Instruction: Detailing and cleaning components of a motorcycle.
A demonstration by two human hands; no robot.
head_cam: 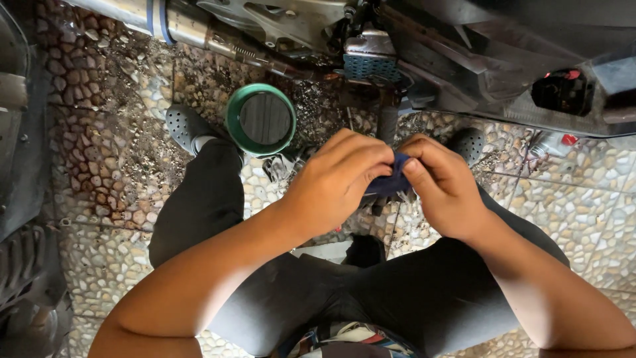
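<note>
Bare forearms over black-trousered knees lead to the left hand (338,179) and right hand (440,185), both pinched shut on a dark blue cloth (391,182) between them, above pebbled floor (583,199), near a green-rimmed round container (260,119) beneath a motorcycle's exhaust pipe (199,30).

The floor (583,199) is pebble mosaic set in squares, beige and brown, darkened with grime and grit near the top. A motorcycle (464,59) fills the upper edge, its chrome exhaust (192,26) running left and a footpeg (371,63) at centre. A green-rimmed bowl (262,119) stands on the floor below the exhaust. Dark machinery (20,166) lines the left edge. Daylight falls evenly.
</note>
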